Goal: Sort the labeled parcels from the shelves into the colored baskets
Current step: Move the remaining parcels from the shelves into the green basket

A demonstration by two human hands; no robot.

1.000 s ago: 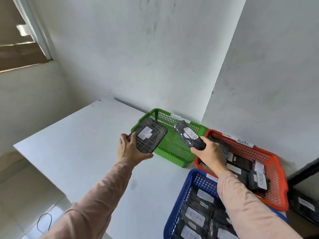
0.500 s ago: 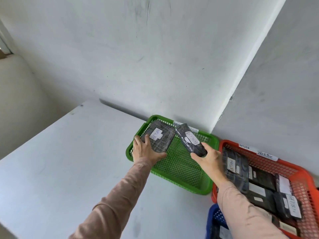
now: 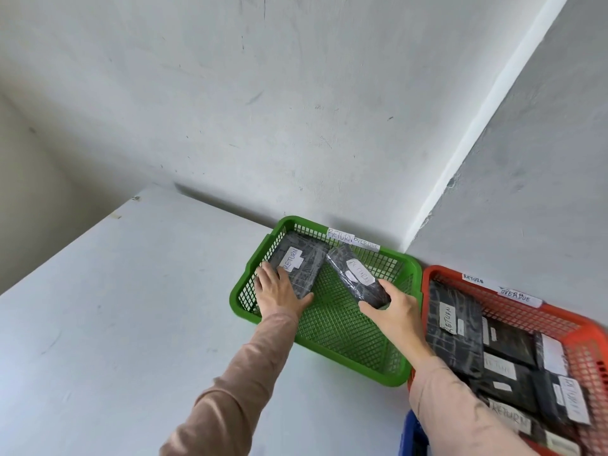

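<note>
Inside green basket, left hand fingers grasp RETURN parcel, right hand fingers grasp narrow parcel; red basket holds more

Bright, diffuse daylight; the wall beyond both grips reads even grey, with a paler strip on its corner edge above the right hand; a dark shadow runs along the table beyond the left hand; sheen marks the film of the slim parcel in the right grip and the RETURN parcel in the left; the red basket right of the grips blurs toward the frame edge, where straight lines lean.
</note>
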